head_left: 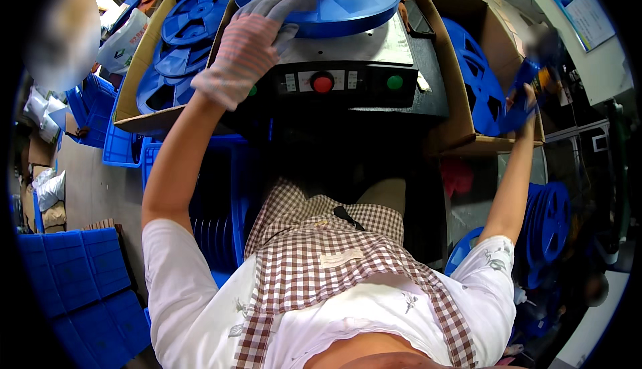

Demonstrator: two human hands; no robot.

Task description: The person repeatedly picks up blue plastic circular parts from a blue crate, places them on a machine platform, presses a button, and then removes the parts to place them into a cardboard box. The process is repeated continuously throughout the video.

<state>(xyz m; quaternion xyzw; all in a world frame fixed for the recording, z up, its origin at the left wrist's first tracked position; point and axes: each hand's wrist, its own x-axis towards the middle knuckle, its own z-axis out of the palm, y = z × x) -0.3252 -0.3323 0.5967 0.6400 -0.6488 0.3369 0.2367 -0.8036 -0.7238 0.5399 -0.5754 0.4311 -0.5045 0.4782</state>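
A round blue plastic reel (334,9) lies on the pale metal top of a black machine (361,85) in front of me. My left hand (251,45), in a grey glove with pink stripes, grips the reel's left rim, fingers over the top and thumb at the outer edge. Out to the right, my right hand (527,100) is closed on a blue reel disc (518,108) seen almost edge-on, beside the right cardboard box (461,143). Its fingers are partly hidden. More blue discs (471,75) stand in that box.
The machine's front carries a red button (322,83) and a green button (395,82). A cardboard box (127,105) of blue reels sits left of it. Blue crates (87,269) stand at lower left. Several blue discs (548,225) are stacked at lower right.
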